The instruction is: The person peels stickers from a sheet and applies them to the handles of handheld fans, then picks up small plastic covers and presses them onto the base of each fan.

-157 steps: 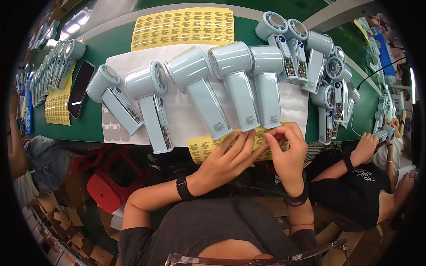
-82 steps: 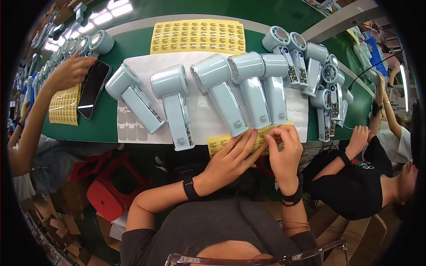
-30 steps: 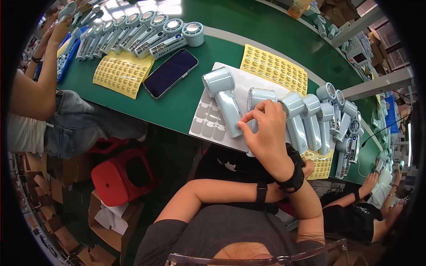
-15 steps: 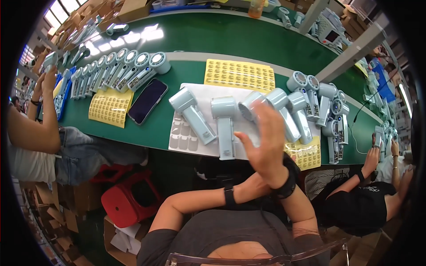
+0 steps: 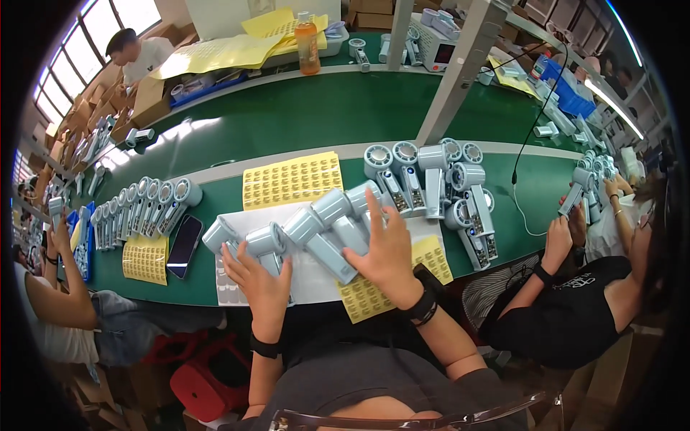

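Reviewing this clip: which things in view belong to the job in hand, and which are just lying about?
Seemingly part of the job:
- light-blue handheld fans at the left hand and right hand
- white sheet beneath them
- yellow label sheet by the right wrist

Apparently just about:
- dark phone
- red stool
- bottle of orange liquid

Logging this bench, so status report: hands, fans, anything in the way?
Left hand and right hand open, fingers spread over light-blue fans. These lie side by side on white sheet. Possible hindrance: yellow label sheet, partly beneath right hand.
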The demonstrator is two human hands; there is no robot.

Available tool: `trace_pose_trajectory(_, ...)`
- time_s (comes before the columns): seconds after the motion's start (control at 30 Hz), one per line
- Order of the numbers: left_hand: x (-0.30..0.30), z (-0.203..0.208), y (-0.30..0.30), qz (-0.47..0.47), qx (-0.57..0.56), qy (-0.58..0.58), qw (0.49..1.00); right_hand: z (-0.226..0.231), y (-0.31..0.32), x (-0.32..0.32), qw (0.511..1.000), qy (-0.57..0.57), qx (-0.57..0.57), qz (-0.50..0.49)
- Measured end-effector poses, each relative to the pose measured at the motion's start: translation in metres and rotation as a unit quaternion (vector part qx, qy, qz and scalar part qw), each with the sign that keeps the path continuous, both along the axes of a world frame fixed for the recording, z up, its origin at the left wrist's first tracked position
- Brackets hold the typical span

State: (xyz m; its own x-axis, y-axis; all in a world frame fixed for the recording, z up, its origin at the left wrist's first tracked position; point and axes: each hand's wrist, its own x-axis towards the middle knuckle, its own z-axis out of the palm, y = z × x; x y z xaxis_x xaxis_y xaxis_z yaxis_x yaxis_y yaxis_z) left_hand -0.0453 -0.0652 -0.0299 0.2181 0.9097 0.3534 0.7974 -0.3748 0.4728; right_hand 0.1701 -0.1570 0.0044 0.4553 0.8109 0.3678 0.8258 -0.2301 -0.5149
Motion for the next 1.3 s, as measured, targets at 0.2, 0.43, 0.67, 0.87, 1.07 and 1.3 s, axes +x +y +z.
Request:
trace_pose_trajectory(0.2,0.008,-0.01,0.012,0.057,-0.044,0.055,0.996,-0.006,0.03,0.001,0.997,0.019,-0.074,-0.009)
trace_pose_trajectory(0.43,-0.007,-0.002,0.021,0.089,-0.028,0.009,0.996,-0.013,0.064,0.011,0.998,0.046,-0.027,0.034)
trace_pose_trajectory(0.67,-0.025,0.021,0.053,0.003,-0.117,-0.211,0.971,0.019,0.096,0.029,0.991,0.122,-0.002,0.053)
trace_pose_trajectory(0.87,0.046,0.08,0.131,-0.145,-0.076,-0.244,0.956,0.065,0.174,0.079,0.993,0.114,0.021,-0.006)
trace_pose_trajectory(1.07,0.161,0.074,0.218,-0.208,-0.03,-0.145,0.967,0.048,0.253,0.173,0.984,0.012,-0.08,-0.158)
trace_pose_trajectory(1.3,0.28,0.019,0.243,-0.155,-0.049,-0.033,0.986,-0.015,0.24,0.235,0.962,-0.004,-0.083,-0.26)
